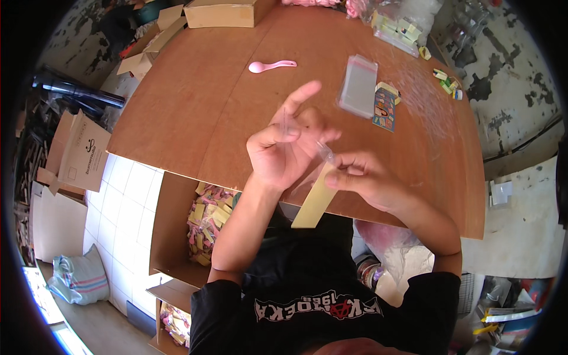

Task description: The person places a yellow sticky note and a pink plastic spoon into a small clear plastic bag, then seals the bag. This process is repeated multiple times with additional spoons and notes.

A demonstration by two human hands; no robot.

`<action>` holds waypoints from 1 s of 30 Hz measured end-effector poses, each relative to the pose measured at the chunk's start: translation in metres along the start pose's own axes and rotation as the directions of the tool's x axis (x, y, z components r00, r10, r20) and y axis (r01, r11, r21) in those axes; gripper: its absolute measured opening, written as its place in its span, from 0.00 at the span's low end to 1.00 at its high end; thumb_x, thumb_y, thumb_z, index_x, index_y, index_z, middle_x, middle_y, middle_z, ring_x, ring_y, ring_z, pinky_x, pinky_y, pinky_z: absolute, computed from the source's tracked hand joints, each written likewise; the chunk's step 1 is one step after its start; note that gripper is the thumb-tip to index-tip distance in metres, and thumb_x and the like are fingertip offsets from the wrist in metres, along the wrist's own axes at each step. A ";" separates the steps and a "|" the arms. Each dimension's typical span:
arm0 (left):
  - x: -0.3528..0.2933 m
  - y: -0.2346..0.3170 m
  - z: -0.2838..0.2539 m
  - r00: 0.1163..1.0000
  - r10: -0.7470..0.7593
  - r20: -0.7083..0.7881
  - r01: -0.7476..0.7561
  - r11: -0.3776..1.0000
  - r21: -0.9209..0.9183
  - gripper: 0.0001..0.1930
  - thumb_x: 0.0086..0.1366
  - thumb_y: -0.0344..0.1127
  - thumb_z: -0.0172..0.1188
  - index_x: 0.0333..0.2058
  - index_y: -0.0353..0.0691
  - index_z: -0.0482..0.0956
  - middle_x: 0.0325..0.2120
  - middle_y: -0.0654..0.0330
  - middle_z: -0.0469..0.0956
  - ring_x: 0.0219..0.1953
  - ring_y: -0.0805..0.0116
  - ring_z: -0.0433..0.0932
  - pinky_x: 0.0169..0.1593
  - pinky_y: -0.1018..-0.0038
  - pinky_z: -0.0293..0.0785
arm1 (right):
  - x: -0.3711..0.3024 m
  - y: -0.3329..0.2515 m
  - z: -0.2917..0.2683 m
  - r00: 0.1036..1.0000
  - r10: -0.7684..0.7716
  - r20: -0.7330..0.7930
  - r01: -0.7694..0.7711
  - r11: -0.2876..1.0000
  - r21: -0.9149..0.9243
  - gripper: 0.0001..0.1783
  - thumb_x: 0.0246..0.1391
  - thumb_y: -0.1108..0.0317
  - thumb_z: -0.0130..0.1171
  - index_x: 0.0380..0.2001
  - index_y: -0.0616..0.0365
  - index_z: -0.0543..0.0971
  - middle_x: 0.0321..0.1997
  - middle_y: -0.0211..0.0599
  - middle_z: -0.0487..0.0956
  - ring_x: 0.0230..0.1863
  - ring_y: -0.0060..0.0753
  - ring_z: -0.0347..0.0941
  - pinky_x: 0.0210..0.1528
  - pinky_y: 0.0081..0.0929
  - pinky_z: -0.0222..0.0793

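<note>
My right hand point(368, 178) pinches a long pale yellow card point(313, 204) near its upper end, just over the table's near edge. Crumpled clear plastic point(325, 151) rises from the pinch; whether it wraps the card I cannot tell. To the left is my left hand point(287, 145), palm turned up, index finger stretched out and the others loosely curled. Against its thumb shows a thin clear strip point(285, 122), not plainly gripped. Farther off, a pink ladle point(272, 66) lies on the brown table point(195, 112).
Right of the ladle lie a stack of clear plastic sleeves point(358, 87) and printed blue cards point(384, 112). Thin clear strips point(435, 109) litter the table's right side. Below its left edge stands an open carton point(171, 228) filled with packed pink and yellow pieces. Another carton point(228, 13) sits at the back.
</note>
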State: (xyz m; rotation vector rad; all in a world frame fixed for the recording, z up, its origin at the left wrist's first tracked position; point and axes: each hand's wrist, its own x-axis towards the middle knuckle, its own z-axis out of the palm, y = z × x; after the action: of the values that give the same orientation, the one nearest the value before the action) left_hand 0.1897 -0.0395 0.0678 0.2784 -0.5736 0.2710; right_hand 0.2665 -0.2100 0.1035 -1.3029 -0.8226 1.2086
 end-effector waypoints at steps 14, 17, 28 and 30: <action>-0.010 0.012 0.005 0.832 -0.010 -0.554 0.300 0.849 0.435 0.49 0.68 0.39 0.61 0.69 0.28 0.31 0.53 0.39 0.73 0.48 0.53 0.80 0.49 0.64 0.80 | -0.005 0.008 0.000 0.913 -0.352 -0.204 0.189 0.811 -0.554 0.09 0.59 0.68 0.61 0.35 0.66 0.82 0.32 0.34 0.80 0.35 0.19 0.75 0.38 0.19 0.70; -0.011 0.014 0.003 0.845 0.041 -0.533 0.307 0.780 0.546 0.44 0.67 0.29 0.60 0.69 0.26 0.35 0.45 0.42 0.80 0.41 0.59 0.84 0.44 0.70 0.82 | -0.009 0.004 0.009 0.936 -0.307 -0.172 0.150 0.790 -0.595 0.08 0.58 0.69 0.62 0.35 0.65 0.82 0.34 0.38 0.79 0.35 0.24 0.76 0.40 0.23 0.71; -0.011 0.021 0.033 0.921 -0.140 -0.363 0.376 0.558 0.740 0.19 0.65 0.20 0.58 0.55 0.26 0.73 0.42 0.56 0.83 0.43 0.75 0.80 0.48 0.78 0.76 | -0.011 -0.060 -0.013 0.664 -0.622 -0.415 0.333 0.743 -0.581 0.09 0.58 0.71 0.64 0.38 0.66 0.82 0.35 0.32 0.82 0.36 0.18 0.76 0.41 0.17 0.70; -0.010 0.019 0.037 0.922 -0.154 -0.356 0.380 0.539 0.752 0.18 0.65 0.19 0.57 0.55 0.26 0.73 0.42 0.56 0.83 0.43 0.75 0.80 0.48 0.78 0.77 | 0.000 -0.067 -0.014 0.574 -0.694 -0.434 0.447 0.710 -0.544 0.10 0.59 0.71 0.64 0.39 0.69 0.81 0.36 0.32 0.82 0.35 0.17 0.76 0.39 0.18 0.71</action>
State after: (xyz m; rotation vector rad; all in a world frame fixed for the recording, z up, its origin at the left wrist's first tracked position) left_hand 0.1566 -0.0358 0.0957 1.2245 -0.0980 0.2467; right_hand 0.2925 -0.2047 0.1665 -1.4398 -0.9093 0.0341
